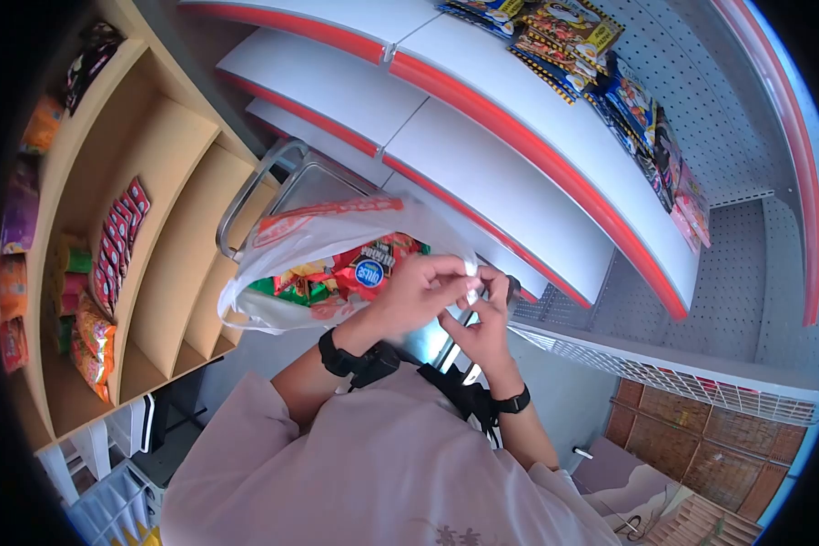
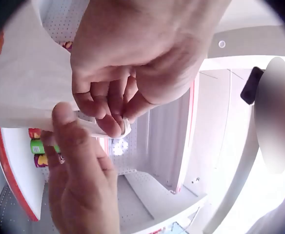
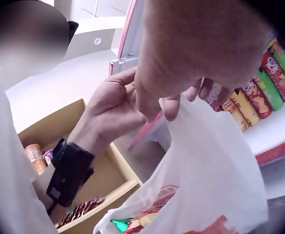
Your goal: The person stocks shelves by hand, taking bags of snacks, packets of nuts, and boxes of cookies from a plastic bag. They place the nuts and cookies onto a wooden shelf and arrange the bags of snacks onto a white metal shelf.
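Note:
A white plastic bag with orange-red print gapes open, full of red, green and yellow snack packets. My left hand pinches the gathered end of its plastic between thumb and fingertips; in the left wrist view that white tip sticks out past the fingers. Close beside it, my right hand grips the same stretch of plastic. From the right wrist view, the bag's upper edge rises into the right hand's curled fingers, and the bag hangs below.
Behind the bag is a metal frame with a curved rail. White shelves with red edging rise ahead, holding snack packets at upper right. Wooden shelves with packets stand at left, and a white wire basket at right.

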A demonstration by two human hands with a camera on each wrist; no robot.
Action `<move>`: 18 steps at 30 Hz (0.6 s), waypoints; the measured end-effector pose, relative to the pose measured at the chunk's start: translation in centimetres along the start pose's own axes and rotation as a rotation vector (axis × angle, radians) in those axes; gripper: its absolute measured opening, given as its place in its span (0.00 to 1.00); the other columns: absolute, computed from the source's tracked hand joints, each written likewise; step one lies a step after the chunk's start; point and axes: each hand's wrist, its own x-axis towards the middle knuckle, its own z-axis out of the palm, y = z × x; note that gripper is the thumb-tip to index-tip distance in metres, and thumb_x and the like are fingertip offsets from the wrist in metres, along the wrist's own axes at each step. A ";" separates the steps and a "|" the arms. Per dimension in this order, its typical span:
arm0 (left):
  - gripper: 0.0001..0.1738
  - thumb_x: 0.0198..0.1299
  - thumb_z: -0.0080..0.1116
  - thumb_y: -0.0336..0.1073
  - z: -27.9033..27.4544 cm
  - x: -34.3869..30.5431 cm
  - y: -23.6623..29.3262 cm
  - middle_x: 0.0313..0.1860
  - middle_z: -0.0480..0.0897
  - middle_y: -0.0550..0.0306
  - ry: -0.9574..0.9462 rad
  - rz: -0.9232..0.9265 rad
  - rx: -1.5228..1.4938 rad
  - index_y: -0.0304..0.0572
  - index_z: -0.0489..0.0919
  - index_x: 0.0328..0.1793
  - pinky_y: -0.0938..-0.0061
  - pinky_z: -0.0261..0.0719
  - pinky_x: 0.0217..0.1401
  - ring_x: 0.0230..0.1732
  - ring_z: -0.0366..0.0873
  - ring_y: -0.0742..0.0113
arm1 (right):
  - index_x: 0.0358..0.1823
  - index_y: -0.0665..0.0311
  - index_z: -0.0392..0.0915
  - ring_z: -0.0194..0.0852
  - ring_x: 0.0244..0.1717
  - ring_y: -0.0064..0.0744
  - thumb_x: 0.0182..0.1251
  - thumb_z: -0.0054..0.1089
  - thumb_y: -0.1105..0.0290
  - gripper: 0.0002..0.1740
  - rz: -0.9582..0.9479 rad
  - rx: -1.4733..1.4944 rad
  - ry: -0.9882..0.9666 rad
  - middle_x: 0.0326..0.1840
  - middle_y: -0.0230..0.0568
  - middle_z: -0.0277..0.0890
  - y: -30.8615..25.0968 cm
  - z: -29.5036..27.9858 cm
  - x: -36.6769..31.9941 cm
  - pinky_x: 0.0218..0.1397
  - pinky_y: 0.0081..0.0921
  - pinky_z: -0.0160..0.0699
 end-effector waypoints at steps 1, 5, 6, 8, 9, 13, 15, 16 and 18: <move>0.09 0.64 0.57 0.33 1.1 -0.1 0.1 0.24 0.79 0.62 -0.052 0.028 0.074 0.32 0.79 0.38 0.82 0.73 0.30 0.28 0.75 0.83 | 0.30 0.66 0.78 0.69 0.52 0.44 0.43 0.72 0.76 0.12 -0.039 -0.051 0.026 0.49 0.44 0.69 -0.3 -0.9 -0.3 0.53 0.35 0.70; 0.08 0.61 0.58 0.33 5.7 -0.9 -0.2 0.24 0.78 0.53 -0.104 0.160 0.234 0.33 0.78 0.36 0.80 0.72 0.30 0.25 0.73 0.72 | 0.24 0.69 0.76 0.76 0.26 0.33 0.49 0.64 0.79 0.04 0.121 0.168 0.128 0.29 0.40 0.78 -0.4 -2.1 -3.3 0.33 0.26 0.76; 0.08 0.61 0.58 0.33 6.5 -0.9 0.2 0.24 0.78 0.53 -0.111 0.167 0.232 0.33 0.78 0.36 0.80 0.72 0.30 0.25 0.73 0.72 | 0.24 0.70 0.77 0.75 0.23 0.30 0.51 0.61 0.79 0.02 0.220 0.261 0.216 0.25 0.38 0.78 -0.8 -2.7 -4.1 0.32 0.25 0.75; 0.09 0.59 0.59 0.34 8.0 -1.2 0.9 0.29 0.79 0.50 -0.297 0.155 0.381 0.34 0.78 0.38 0.73 0.75 0.36 0.31 0.76 0.60 | 0.21 0.72 0.77 0.73 0.19 0.25 0.57 0.53 0.80 0.08 0.477 0.453 0.286 0.18 0.35 0.75 -0.8 -4.6 -6.6 0.29 0.25 0.74; 0.09 0.59 0.59 0.34 8.5 -1.4 0.5 0.29 0.79 0.50 -0.308 0.158 0.382 0.34 0.78 0.38 0.73 0.75 0.36 0.31 0.76 0.60 | 0.21 0.72 0.77 0.73 0.19 0.25 0.57 0.53 0.80 0.08 0.477 0.451 0.297 0.18 0.35 0.75 -0.4 -5.9 -7.6 0.29 0.25 0.74; 0.17 0.58 0.62 0.38 6.8 -2.5 -1.7 0.48 0.80 0.46 -0.160 0.191 0.678 0.34 0.78 0.50 0.64 0.73 0.56 0.51 0.77 0.51 | 0.15 0.69 0.76 0.72 0.16 0.26 0.64 0.51 0.76 0.17 0.559 0.690 0.529 0.13 0.39 0.72 2.3 -11.7 -12.4 0.26 0.21 0.73; 0.23 0.60 0.59 0.45 3.8 -3.1 -6.3 0.49 0.79 0.38 0.136 0.252 0.974 0.31 0.78 0.51 0.60 0.69 0.62 0.54 0.74 0.43 | 0.19 0.70 0.76 0.71 0.14 0.30 0.64 0.52 0.75 0.14 0.613 0.595 0.525 0.10 0.38 0.68 2.3 -13.0 -14.2 0.21 0.22 0.70; 0.24 0.61 0.57 0.46 1.8 -3.2 -8.3 0.50 0.78 0.37 0.201 0.282 1.127 0.30 0.77 0.52 0.59 0.67 0.64 0.55 0.73 0.41 | 0.18 0.69 0.77 0.71 0.15 0.28 0.65 0.53 0.73 0.16 0.718 0.533 0.450 0.13 0.40 0.72 1.5 -13.2 -14.9 0.23 0.20 0.70; 0.27 0.64 0.50 0.52 -2.2 -4.3 -13.0 0.53 0.77 0.36 0.147 0.166 1.235 0.33 0.77 0.53 0.55 0.61 0.68 0.57 0.72 0.40 | 0.18 0.69 0.79 0.73 0.17 0.26 0.68 0.55 0.67 0.20 0.777 0.523 0.309 0.19 0.41 0.79 1.2 -12.7 -16.6 0.24 0.19 0.69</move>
